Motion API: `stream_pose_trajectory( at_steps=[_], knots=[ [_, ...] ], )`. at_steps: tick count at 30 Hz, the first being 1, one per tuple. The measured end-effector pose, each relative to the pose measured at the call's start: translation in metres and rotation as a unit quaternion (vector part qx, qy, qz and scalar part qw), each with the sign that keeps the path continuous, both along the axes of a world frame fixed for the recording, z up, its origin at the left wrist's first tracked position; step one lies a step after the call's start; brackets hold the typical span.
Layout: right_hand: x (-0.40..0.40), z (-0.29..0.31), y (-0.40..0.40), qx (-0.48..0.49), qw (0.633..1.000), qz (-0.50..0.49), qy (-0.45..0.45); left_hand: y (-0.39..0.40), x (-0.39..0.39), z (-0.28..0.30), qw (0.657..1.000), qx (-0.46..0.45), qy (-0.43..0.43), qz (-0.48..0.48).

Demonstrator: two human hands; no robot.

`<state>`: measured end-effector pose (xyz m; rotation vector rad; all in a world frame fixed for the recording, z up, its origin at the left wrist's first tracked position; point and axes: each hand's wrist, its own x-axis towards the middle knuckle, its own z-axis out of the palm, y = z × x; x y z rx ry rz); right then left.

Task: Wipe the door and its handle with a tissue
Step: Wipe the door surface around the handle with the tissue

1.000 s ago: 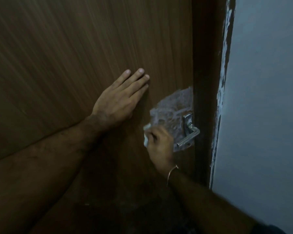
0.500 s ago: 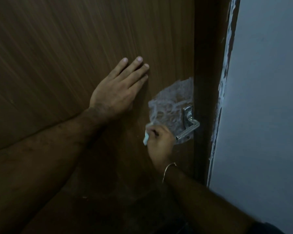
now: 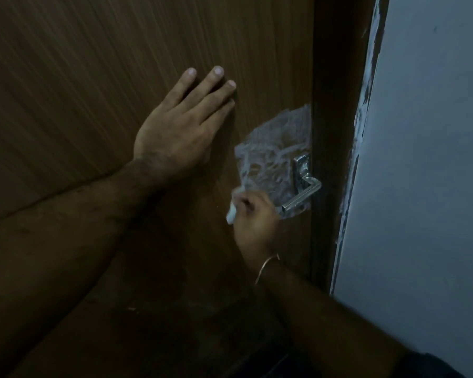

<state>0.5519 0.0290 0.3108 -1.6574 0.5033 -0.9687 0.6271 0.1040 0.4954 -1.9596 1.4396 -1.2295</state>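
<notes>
- The right hand (image 3: 253, 216) holds a wad of white tissue (image 3: 232, 211), its fingers curled tight round it; the tissue shows only at the left edge of the fist, pressed against the door (image 3: 120, 77).
- Over the last 1 s the fist has barely shifted against the handle (image 3: 302, 190): it stays just below and left of the lever's free end, at the lower left corner of the crinkled plastic film (image 3: 273, 159) stuck to the door round the handle.
- The left hand (image 3: 180, 129) lies flat on the door above and left of the right-hand fingers, its own fingers straight and close together; it has kept that bracing place throughout.
- The whole scene sits slightly higher in view than before, which reads as the head tipping rather than the hands travelling.
- Judged from this, the wiping is short rubbing on 1 patch of door beside the handle; the lever itself looks not yet wiped, and most of the door remains to cover.
- A thin bangle (image 3: 266, 267) rings the right wrist.
</notes>
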Motion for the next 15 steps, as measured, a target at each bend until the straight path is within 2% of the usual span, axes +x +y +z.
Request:
stream_pose_trajectory(
  at_steps=[3,6,9,11,13,15],
  knots=[
    [0.012,0.050,0.002,-0.086,0.988,-0.023,-0.126,-0.001,-0.002,-0.001,1.000,-0.002,0.009,0.004],
    [0.012,0.023,0.015,-0.177,0.975,-0.011,-0.134,-0.002,-0.003,-0.005,1.000,-0.008,0.013,0.005],
    [-0.004,-0.053,0.024,-0.107,0.993,0.041,-0.001,-0.001,-0.002,-0.006,1.000,-0.004,0.018,0.007],
    [-0.007,-0.071,0.024,-0.038,0.998,0.028,0.051,-0.001,-0.003,-0.004,1.000,-0.003,0.028,0.004],
    [0.000,-0.046,0.019,-0.010,1.000,-0.005,0.012,-0.002,-0.003,-0.004,1.000,-0.007,0.029,0.004],
    [0.004,-0.004,0.016,-0.029,0.996,-0.017,-0.077,-0.003,-0.004,-0.005,0.999,-0.013,0.031,0.008]
  ],
)
